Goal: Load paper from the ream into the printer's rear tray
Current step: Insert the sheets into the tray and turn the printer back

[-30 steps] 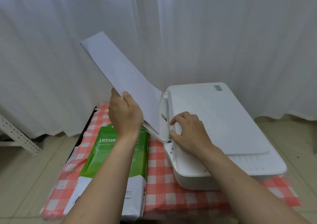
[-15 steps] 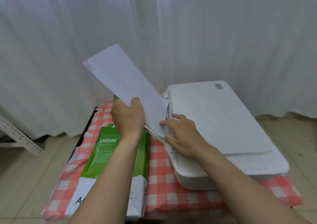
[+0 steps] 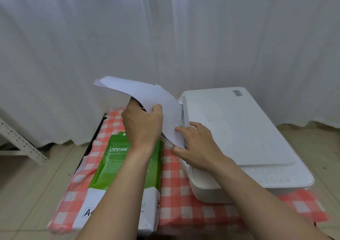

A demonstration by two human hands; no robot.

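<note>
My left hand (image 3: 142,124) grips a sheaf of white paper (image 3: 147,96), thumb curled over its near edge, and the sheets bow up and to the left. Their lower end meets the left edge of the printer (image 3: 239,129); I cannot tell how far in they sit. My right hand (image 3: 198,144) rests there, fingers spread, fingertips touching the sheets. The green ream (image 3: 117,166) lies left of the printer on the checked counter (image 3: 176,184).

One wide-angle camera, worn on the head, looks forward and down from close above the forearms (they enter at the bottom edge). The left hand (image 3: 142,124), gripping the paper stack (image 3: 147,100), and right hand (image 3: 198,146) sit mid-frame; beyond them hangs a curtain (image 3: 184,37), the printer (image 3: 239,129) right of the right hand.
</note>
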